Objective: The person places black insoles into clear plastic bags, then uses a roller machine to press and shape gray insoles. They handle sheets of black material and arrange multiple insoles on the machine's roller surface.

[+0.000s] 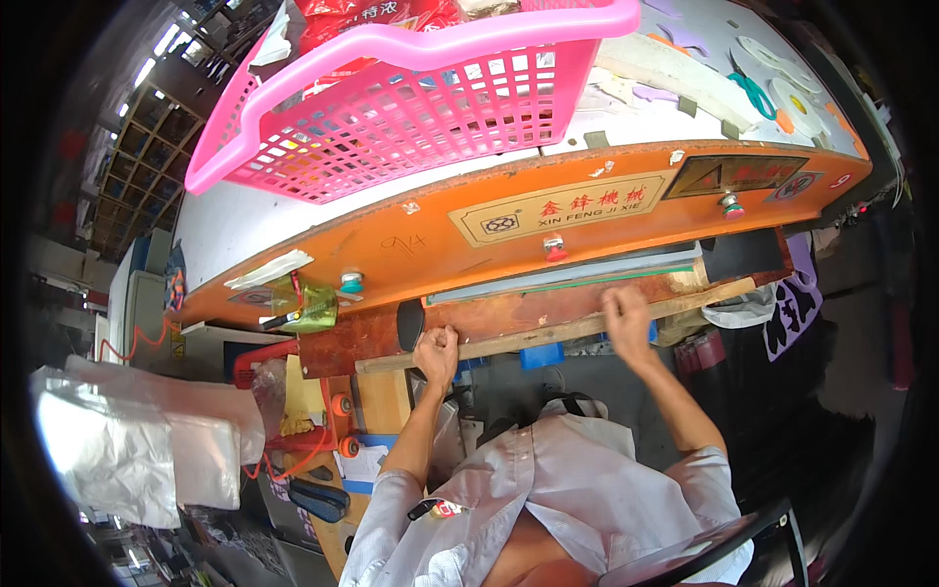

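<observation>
My left hand (pixel 436 354) is closed, fingers curled in, at the near edge of a reddish-brown work board (pixel 372 338). What it pinches, if anything, is too small to make out. Just beyond its knuckles lies a black rounded flat piece (pixel 411 325). Farther right, my right hand (pixel 627 318) is over the same board, its fingers bent and slightly blurred, so their grip is unclear. A worn wooden strip (pixel 489 342) runs along the board's front under both hands. Behind it stretches a grey bar with a green line (pixel 577 276).
An orange machine front (pixel 411 240) with push buttons (pixel 555 248) rises behind the board. On its white top stand a pink basket (pixel 421 108) and teal-handled scissors (pixel 753 95). A yellow-green cup (pixel 315 309) hangs at left. Clear plastic bags (pixel 147 440) hang lower left.
</observation>
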`<move>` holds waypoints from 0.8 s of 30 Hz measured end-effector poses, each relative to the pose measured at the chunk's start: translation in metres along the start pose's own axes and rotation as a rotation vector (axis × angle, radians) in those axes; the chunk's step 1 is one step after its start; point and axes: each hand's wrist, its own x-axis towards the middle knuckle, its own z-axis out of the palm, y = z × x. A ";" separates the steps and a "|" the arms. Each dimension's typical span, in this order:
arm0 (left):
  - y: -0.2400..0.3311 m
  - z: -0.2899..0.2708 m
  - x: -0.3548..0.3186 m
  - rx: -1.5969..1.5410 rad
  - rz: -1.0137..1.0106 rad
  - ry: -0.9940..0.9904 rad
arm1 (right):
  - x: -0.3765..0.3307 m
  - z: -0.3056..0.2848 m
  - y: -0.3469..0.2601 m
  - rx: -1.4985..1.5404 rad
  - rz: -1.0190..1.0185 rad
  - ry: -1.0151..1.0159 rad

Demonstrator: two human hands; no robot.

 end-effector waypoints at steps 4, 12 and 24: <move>-0.003 0.001 0.000 -0.017 -0.004 0.000 | -0.039 0.056 -0.034 0.012 -0.091 -0.079; -0.021 0.000 -0.021 -0.105 -0.134 -0.090 | -0.073 0.063 -0.031 -0.035 0.098 -0.150; 0.004 -0.033 -0.081 -0.672 0.083 0.018 | -0.091 0.153 -0.165 -0.074 0.004 -0.203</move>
